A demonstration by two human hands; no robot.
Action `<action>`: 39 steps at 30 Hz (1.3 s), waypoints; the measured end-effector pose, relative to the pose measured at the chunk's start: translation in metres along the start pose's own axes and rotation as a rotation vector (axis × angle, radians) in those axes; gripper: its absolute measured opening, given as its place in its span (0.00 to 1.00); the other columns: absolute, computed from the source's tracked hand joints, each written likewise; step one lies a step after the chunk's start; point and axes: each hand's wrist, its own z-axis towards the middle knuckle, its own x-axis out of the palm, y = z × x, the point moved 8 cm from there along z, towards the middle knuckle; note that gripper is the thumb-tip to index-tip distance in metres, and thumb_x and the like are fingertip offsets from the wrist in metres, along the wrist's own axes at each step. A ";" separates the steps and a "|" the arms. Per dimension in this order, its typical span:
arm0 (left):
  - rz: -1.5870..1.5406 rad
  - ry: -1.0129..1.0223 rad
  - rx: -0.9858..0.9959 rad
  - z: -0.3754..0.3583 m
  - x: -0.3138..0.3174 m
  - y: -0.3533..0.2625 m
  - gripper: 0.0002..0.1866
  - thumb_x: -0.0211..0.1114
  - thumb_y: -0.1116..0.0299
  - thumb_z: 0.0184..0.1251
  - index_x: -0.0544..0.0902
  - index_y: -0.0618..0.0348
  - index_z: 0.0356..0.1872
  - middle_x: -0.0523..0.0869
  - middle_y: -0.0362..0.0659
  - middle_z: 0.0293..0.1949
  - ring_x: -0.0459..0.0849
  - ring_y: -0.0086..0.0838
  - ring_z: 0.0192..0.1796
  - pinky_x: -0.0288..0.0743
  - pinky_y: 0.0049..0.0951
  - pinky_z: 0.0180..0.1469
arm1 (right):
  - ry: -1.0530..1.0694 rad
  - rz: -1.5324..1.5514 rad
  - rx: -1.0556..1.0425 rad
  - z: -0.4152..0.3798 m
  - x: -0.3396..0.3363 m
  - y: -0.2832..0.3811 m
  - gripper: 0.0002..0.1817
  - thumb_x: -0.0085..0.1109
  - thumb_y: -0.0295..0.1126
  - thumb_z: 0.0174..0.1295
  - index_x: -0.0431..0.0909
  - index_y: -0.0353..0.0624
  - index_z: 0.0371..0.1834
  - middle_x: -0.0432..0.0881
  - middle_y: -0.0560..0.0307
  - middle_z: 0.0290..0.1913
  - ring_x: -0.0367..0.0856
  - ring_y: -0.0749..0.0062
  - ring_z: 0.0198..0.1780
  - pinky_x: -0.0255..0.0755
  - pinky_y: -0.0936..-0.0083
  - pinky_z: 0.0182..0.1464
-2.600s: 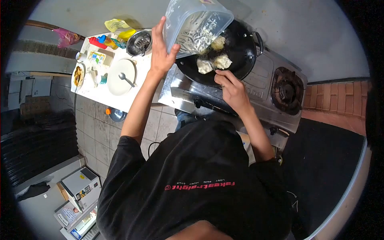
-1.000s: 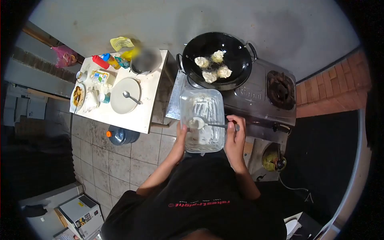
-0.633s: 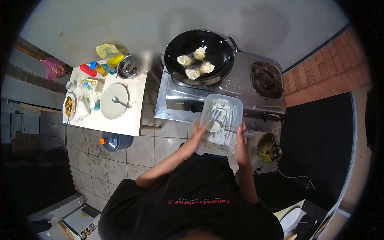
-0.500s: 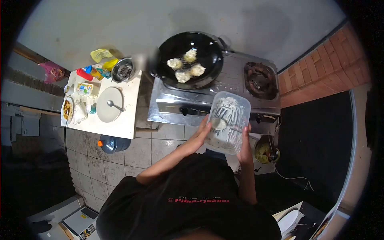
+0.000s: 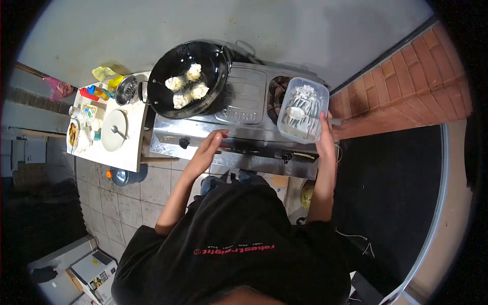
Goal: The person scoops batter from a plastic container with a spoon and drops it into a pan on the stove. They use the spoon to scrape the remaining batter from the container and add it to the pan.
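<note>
My right hand grips the right side of a clear plastic container, which is over the right burner of the stove. White batter smears its inside, and a spoon lies in it with the handle over the right rim. My left hand is empty with its fingers apart, above the stove's front edge. A black wok stands on the left burner, with several battered pieces in its oil.
Left of the stove, a white table holds a plate with a spoon, a metal bowl, bottles and a dish of food. A water jug lies on the floor below. A brick ledge borders the right side.
My left hand has let go of the container and moved away from it. My right hand has carried the container over the right burner. The view has shifted to the right.
</note>
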 end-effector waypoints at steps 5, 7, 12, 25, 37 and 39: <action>-0.090 -0.197 -0.129 -0.021 -0.020 0.015 0.32 0.45 0.41 0.84 0.73 0.58 0.71 0.81 0.48 0.62 0.83 0.35 0.58 0.75 0.35 0.61 | 0.047 -0.345 -0.116 0.057 0.000 0.022 0.37 0.56 0.52 0.76 0.62 0.35 0.77 0.71 0.51 0.73 0.68 0.66 0.73 0.57 0.70 0.75; -0.099 -0.200 -0.176 -0.024 -0.020 0.018 0.32 0.46 0.42 0.84 0.73 0.59 0.70 0.81 0.47 0.61 0.83 0.34 0.58 0.75 0.34 0.60 | 0.032 -0.340 -0.084 0.072 -0.004 0.017 0.37 0.56 0.52 0.76 0.63 0.35 0.77 0.71 0.50 0.72 0.69 0.65 0.73 0.58 0.71 0.75; -0.057 -0.193 -0.160 -0.015 -0.014 0.011 0.30 0.47 0.44 0.84 0.74 0.60 0.69 0.81 0.48 0.61 0.83 0.33 0.59 0.75 0.34 0.61 | -0.030 -0.520 -0.085 0.074 0.001 0.020 0.33 0.56 0.52 0.77 0.70 0.35 0.72 0.79 0.50 0.65 0.75 0.65 0.67 0.64 0.70 0.70; -0.086 -0.181 -0.188 -0.004 -0.002 0.001 0.30 0.50 0.44 0.83 0.74 0.59 0.69 0.81 0.47 0.60 0.83 0.34 0.59 0.75 0.35 0.61 | -0.042 -0.834 -0.132 0.083 -0.037 0.008 0.21 0.61 0.40 0.72 0.82 0.29 0.54 0.88 0.48 0.44 0.85 0.65 0.45 0.75 0.67 0.52; -0.084 -0.078 -0.171 0.002 0.008 0.004 0.28 0.49 0.47 0.84 0.75 0.59 0.69 0.81 0.46 0.60 0.83 0.32 0.58 0.77 0.35 0.61 | -0.076 -0.938 -0.347 0.073 -0.014 0.056 0.15 0.61 0.30 0.68 0.85 0.29 0.51 0.89 0.48 0.38 0.85 0.69 0.38 0.76 0.70 0.46; -0.085 -0.083 -0.166 0.002 0.005 0.003 0.28 0.49 0.47 0.84 0.75 0.57 0.70 0.81 0.46 0.61 0.83 0.33 0.58 0.77 0.35 0.61 | -0.052 -0.851 -0.284 0.081 -0.023 0.049 0.14 0.63 0.28 0.67 0.85 0.32 0.52 0.90 0.50 0.39 0.85 0.69 0.40 0.75 0.70 0.47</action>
